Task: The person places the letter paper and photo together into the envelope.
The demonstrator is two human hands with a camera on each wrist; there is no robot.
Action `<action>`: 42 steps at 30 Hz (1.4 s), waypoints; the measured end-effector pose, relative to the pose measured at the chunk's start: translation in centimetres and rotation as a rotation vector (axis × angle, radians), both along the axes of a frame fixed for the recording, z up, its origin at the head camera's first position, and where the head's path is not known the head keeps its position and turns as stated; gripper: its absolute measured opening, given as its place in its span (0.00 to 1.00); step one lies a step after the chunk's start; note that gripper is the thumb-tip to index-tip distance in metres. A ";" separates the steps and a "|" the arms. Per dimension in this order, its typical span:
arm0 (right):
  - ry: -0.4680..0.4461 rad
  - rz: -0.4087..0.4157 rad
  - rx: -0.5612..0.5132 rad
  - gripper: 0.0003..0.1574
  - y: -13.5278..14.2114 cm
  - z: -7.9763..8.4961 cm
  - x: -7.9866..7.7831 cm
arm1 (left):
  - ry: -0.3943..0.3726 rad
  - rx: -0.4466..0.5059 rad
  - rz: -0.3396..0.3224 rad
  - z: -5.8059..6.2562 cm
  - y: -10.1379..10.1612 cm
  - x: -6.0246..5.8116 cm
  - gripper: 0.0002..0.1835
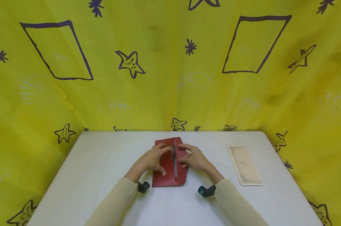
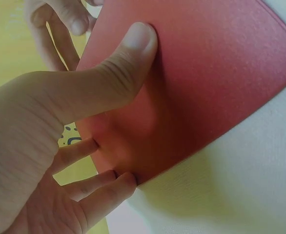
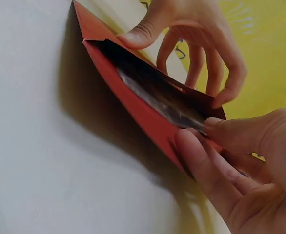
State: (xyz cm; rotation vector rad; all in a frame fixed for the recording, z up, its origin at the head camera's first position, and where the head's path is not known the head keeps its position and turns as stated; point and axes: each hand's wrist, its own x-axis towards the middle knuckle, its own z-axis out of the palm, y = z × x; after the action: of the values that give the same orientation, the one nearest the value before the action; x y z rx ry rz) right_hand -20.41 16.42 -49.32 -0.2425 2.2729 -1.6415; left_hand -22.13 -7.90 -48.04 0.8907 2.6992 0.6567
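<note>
A red paper envelope [image 1: 162, 180] stands partly raised over the middle of the table, its long opening parted. Inside the opening shows a thin grey, shiny sheet [image 3: 155, 100]; most of it is hidden, so its kind is unclear. My left hand [image 1: 154, 159] grips the left part of the envelope, thumb on the red face and fingertips at the edge. On the other side, my right hand [image 1: 198, 159] pinches the flap [image 1: 182, 177] beside the opening, thumb on the inner side and fingers outside, as the right wrist view shows.
To the right, a cream card-like piece [image 1: 245, 164] with fine corner ornaments lies flat on the white table [image 1: 82, 175]. Behind the table's far edge hangs a yellow curtain [image 1: 159, 94] with drawn stars. Each wrist carries a small dark camera.
</note>
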 end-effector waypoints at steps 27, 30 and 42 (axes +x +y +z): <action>0.286 -0.101 0.345 0.40 13.2 1.7 1.1 | -0.014 -0.013 0.024 -0.1 0.1 0.1 0.46; 0.255 -0.121 0.397 0.41 14.7 1.9 1.5 | -0.011 -0.013 0.024 -0.1 0.0 0.1 0.45; 0.183 -0.189 0.608 0.42 19.6 2.6 3.0 | 0.011 -0.017 0.017 -0.1 0.0 0.1 0.45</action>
State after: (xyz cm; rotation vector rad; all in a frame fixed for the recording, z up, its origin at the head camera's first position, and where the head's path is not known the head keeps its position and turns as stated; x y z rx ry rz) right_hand -17.43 36.04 -46.71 -0.0285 2.8788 -0.9540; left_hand -22.06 -7.92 -48.11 0.8711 2.7207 0.6324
